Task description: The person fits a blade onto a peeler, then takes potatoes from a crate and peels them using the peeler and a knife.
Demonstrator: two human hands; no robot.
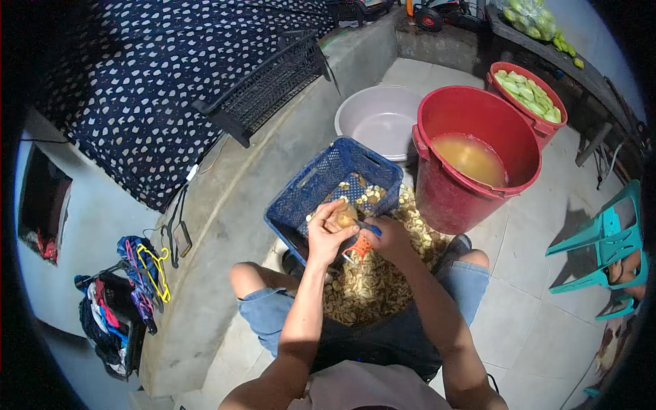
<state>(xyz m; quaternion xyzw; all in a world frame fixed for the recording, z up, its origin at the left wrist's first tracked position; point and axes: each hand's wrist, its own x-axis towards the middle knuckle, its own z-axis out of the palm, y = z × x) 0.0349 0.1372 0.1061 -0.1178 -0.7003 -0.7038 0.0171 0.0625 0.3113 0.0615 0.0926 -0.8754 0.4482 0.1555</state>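
Note:
Over the near edge of a blue plastic crate (290,205), my left hand (326,231) is closed round a small pale-brown round piece (346,216). Close beside it on the right, my right hand (387,237) grips a blue-handled tool (370,227), which meets the piece. An orange part (361,247) hangs below the right hand; whether it belongs to the tool I cannot tell. Some pale round slices lie inside the crate. Below the hands, between my legs, is a heap of pale and brown pieces (359,294).
A red bucket (437,184) of cloudy yellowish liquid stands right of the crate, with a grey basin (383,113) behind. Another red bucket (557,123) holds green slices. Green plastic chairs (601,236) are at the right; a black crate (273,85) rests on the concrete ledge (239,198).

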